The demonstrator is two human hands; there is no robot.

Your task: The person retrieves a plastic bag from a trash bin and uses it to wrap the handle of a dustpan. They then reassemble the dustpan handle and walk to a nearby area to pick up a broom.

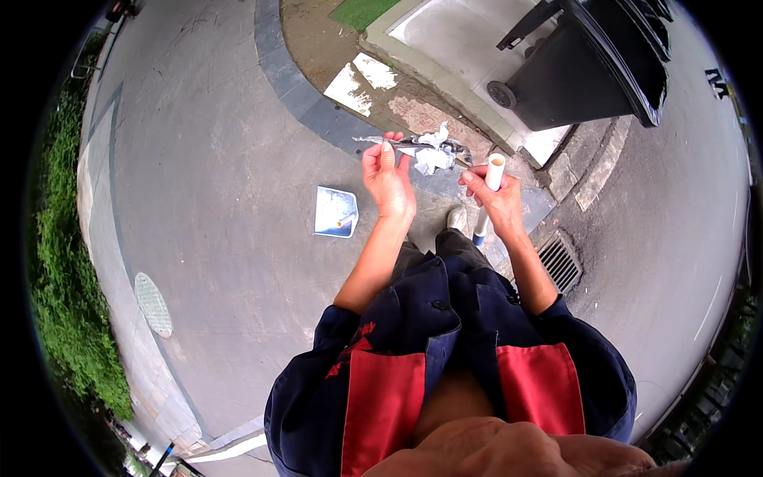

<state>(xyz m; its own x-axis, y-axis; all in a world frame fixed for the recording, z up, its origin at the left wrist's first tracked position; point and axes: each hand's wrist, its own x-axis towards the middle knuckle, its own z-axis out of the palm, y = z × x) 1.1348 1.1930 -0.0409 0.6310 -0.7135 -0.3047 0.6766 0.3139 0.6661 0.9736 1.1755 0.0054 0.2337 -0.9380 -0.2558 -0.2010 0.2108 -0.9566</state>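
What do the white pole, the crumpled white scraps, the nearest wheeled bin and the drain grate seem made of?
White pole: smooth, even; likely plastic, though coated metal is possible.
Crumpled white scraps: creased folds; probably paper or tissue, perhaps thin plastic film.
Wheeled bin: dark, smooth, moulded-looking body; likely plastic.
Drain grate: grey parallel bars; apparently metal.

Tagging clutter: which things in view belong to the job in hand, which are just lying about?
In use:
crumpled white material, in the left hand
white pole, in the right hand
dustpan on ground, probably

Just about:
black wheeled bin
drain grate
manhole cover
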